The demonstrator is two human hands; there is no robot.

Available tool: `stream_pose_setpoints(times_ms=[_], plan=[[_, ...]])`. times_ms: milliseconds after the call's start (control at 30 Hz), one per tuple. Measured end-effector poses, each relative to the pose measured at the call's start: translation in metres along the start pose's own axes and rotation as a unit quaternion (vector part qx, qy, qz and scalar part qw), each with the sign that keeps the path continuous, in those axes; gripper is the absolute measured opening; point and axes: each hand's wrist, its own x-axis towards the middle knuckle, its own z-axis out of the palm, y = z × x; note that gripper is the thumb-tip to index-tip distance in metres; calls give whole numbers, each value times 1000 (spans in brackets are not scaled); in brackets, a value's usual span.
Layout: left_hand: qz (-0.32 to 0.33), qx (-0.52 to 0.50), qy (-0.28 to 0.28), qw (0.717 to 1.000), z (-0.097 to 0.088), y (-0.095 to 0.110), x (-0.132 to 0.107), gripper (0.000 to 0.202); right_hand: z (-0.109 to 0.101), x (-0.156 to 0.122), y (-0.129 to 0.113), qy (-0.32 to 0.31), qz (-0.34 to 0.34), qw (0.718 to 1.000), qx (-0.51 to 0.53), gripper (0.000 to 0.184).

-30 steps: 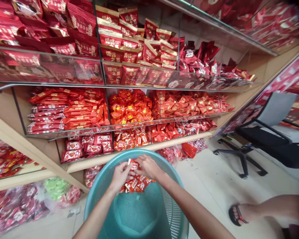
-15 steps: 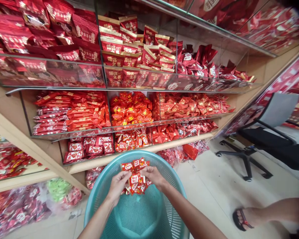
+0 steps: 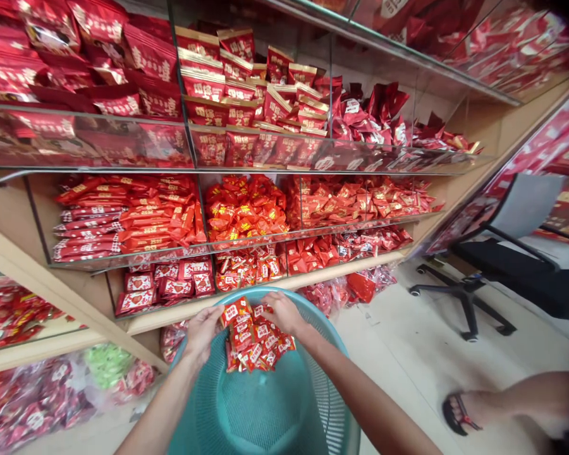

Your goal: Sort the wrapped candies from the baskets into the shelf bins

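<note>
A heap of small red-wrapped candies [image 3: 253, 338] lies at the far side of a teal plastic mesh basket [image 3: 265, 411]. My left hand [image 3: 202, 332] curls over the left side of the heap and the basket's rim. My right hand [image 3: 283, 313] curls round the heap's right side. Both hands scoop the candies together and lift them toward the rim. Just beyond stands the lowest shelf bin of similar red candies [image 3: 246, 268].
Glass-fronted shelves [image 3: 218, 243] full of red candy packets fill the wall ahead. Bagged sweets [image 3: 38, 404] lie on the floor at the left. A black office chair [image 3: 502, 265] stands at the right, and a sandalled foot [image 3: 459, 411] rests on the floor.
My hands spread apart around the candy heap and raised it toward the basket's far rim. The left hand slid left onto the rim.
</note>
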Motion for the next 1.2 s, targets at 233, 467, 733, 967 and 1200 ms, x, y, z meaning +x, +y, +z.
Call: stream_pose_setpoints(times_ms=[233, 467, 733, 967, 1200], plan=[[-93, 108, -11, 990, -11, -18, -21, 41, 4, 15, -12, -95, -23, 985, -142, 31], [-55, 153, -12, 987, 5, -17, -15, 43, -9, 9, -5, -67, -40, 989, -124, 29], [-4, 149, -11, 989, 34, -14, 8, 30, -26, -11, 4, -31, 11, 989, -147, 31], [-19, 173, -46, 984, 57, -26, 24, 31, -59, -40, 2, -35, 60, 983, -172, 29], [15, 197, -48, 979, 20, -1, 13, 18, -42, -40, -18, -64, -18, 992, -105, 22]])
